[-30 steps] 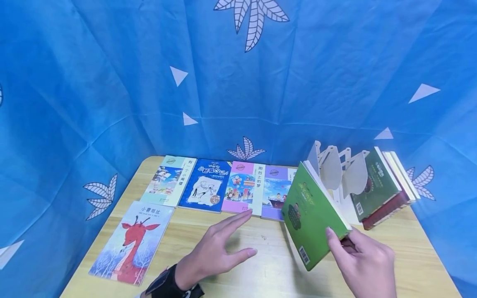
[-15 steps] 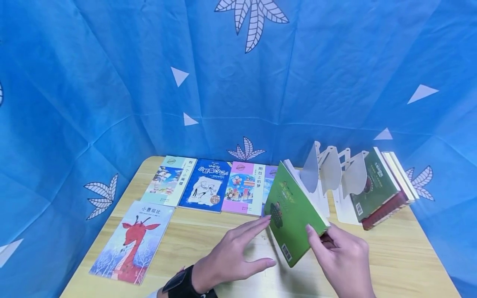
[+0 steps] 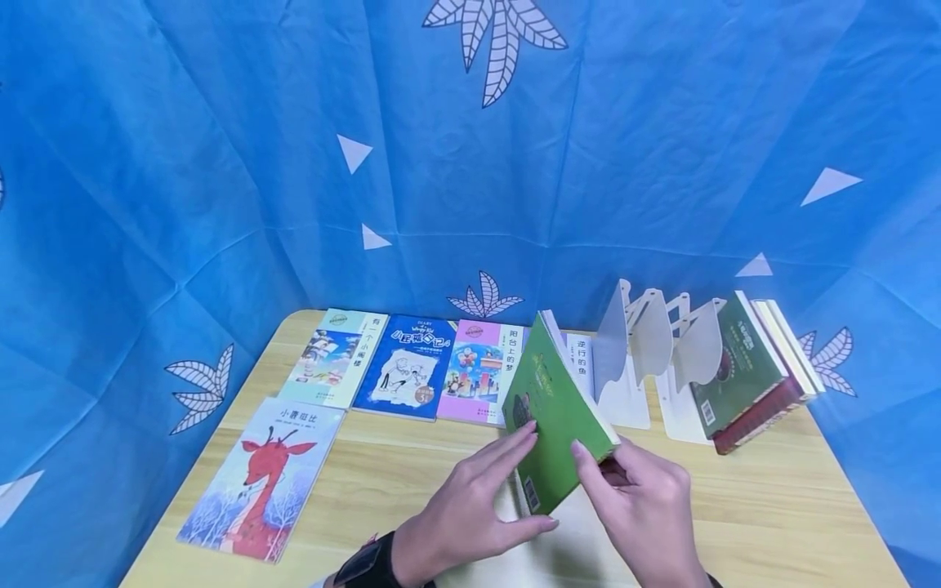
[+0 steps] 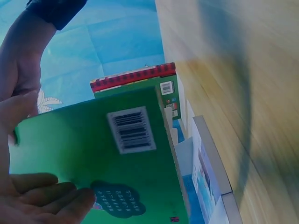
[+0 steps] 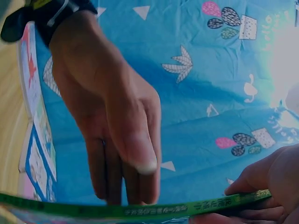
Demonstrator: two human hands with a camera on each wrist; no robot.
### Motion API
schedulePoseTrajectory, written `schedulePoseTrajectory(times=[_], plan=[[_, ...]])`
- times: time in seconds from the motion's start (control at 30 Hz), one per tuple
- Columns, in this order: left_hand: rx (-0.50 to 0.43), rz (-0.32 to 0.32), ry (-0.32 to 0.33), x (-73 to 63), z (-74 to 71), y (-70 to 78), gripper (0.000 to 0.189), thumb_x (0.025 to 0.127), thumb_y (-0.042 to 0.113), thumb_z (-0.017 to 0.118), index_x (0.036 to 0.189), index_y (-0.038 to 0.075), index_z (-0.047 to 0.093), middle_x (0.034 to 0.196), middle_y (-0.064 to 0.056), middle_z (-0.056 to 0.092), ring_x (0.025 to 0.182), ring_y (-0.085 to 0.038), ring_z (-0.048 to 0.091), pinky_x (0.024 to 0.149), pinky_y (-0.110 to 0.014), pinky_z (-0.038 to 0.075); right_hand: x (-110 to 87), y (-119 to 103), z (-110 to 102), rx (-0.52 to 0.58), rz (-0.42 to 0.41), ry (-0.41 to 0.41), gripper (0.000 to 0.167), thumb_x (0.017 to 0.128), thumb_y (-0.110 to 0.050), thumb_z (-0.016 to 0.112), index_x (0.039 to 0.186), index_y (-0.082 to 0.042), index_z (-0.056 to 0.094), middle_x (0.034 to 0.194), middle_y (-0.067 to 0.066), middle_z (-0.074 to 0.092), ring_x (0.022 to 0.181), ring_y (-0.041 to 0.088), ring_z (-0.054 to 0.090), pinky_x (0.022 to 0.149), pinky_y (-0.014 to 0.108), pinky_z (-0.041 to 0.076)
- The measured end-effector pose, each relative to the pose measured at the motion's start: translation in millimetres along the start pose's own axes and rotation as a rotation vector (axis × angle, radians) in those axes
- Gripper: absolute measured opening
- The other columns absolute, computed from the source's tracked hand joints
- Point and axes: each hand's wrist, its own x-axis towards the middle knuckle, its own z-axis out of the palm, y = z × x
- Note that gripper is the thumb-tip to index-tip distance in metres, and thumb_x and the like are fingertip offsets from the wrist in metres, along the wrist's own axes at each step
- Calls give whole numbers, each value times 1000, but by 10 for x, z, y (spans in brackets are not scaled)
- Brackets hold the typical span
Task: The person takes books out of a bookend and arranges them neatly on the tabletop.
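A green hardcover book (image 3: 562, 416) stands tilted above the table in the head view, its back cover with a barcode facing left. My right hand (image 3: 647, 510) grips its lower right edge, thumb on the cover. My left hand (image 3: 474, 502) has its fingers extended, and their tips touch the cover from the left. In the left wrist view the green book (image 4: 88, 144) fills the middle, the left fingers (image 4: 70, 198) lying against it. The right wrist view shows the green book's spine (image 5: 159, 211) edge-on below the left hand (image 5: 119, 107).
A white expandable book rack (image 3: 612, 351) stands at the right, with a dark green book (image 3: 742, 359) and several others upright at its end. Flat along the back lie a light-green book (image 3: 323, 359), blue book (image 3: 403, 367) and pink book (image 3: 470, 376). A deer-cover book (image 3: 260, 482) lies front left.
The right hand has carried the green book leftward, away from the rack. My left hand has moved right, and its fingertips now meet the cover.
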Motion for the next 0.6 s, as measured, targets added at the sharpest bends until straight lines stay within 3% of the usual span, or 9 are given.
schedulePoseTrajectory(times=[0.17,0.3,0.47,0.6], plan=[[18,-27,45,24,43,28,93,79,46,89,151,3,50,154,-16,56,140,-29,58,107,-37,55,8,-17,58,37,50,-3,14,74,10,83,81,-1,78,61,6,74,56,-10,61,49,9,50],[59,-20,103,35,70,28,89,73,39,95,144,0,57,147,-18,62,133,-29,64,100,-35,58,-10,-28,95,73,67,-17,15,75,11,82,84,1,79,67,10,77,65,-9,68,54,10,55],[139,70,196,31,98,-16,80,69,22,95,137,-7,62,137,-22,68,121,-31,71,92,-32,61,-32,-56,146,100,60,-43,17,75,11,83,87,0,79,72,11,78,69,-7,71,58,11,57],[198,184,237,13,102,-54,75,66,9,87,134,-12,62,130,-26,70,114,-32,74,88,-33,63,-32,-73,190,125,41,-51,18,75,11,83,89,1,79,76,14,79,71,-2,74,60,14,59]])
